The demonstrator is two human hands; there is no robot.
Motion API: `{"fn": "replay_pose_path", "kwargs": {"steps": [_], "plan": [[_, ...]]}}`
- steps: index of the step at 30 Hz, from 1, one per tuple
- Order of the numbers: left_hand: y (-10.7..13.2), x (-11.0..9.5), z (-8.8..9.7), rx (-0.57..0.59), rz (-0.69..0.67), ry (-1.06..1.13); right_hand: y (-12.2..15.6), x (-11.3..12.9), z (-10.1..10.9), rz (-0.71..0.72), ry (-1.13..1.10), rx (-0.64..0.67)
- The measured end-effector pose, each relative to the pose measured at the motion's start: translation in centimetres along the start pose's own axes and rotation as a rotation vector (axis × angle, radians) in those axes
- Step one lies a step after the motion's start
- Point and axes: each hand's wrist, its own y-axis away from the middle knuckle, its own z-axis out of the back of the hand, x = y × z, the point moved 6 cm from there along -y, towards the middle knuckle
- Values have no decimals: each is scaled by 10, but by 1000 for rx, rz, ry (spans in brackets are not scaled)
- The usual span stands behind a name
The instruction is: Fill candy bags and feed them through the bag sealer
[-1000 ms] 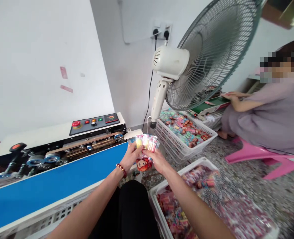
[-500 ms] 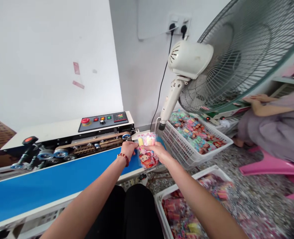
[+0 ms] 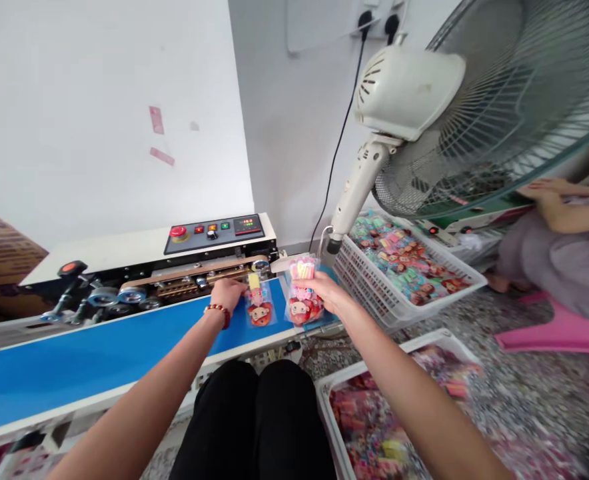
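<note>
From my remote seat I see both forearms (image 3: 407,380) extended forward, my left hand (image 3: 228,297) back-up and curled, my right hand (image 3: 322,291) pinching, angled leftward.

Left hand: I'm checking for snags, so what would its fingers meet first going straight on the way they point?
Pointing rightward, the left hand would first meet the single bagged packet on the blue belt. It seems right at the packet's left edge, though contact is unclear.

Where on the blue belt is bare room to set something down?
The blue belt is bare left of the left hand, between the roller wheels and the white front rail. Crowded: right of that hand, with one packet, then stacked packets in the right hand.
</note>
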Motion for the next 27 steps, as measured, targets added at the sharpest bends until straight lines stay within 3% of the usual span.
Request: {"fn": "replay_pose_path", "kwargs": {"steps": [3, 5, 6, 8, 10, 12, 17, 27], "plan": [[23, 14, 33, -208, -20, -107, -3, 2, -6, -7, -12, -2], [41, 9, 39, -315, -107, -165, -5, 1, -9, -12, -16, -13], [46, 2, 32, -289, -157, -162, -6, 1, -10, -9, -16, -22], [50, -15, 2, -74, -217, -87, -8, 0, -8, 1, -8, -54], [48, -33, -31, 151, -182, 42, -10, -1, -6, 13, 11, -83], [41, -49, -55, 234, -116, 146, -10, -1, -3, 28, 31, -87], [24, -61, -67, 136, -69, 177, -10, -5, 2, 52, 63, -74], [1, -45, -58, 107, -56, 35, -13, -5, 19, 59, 58, -157]]}}
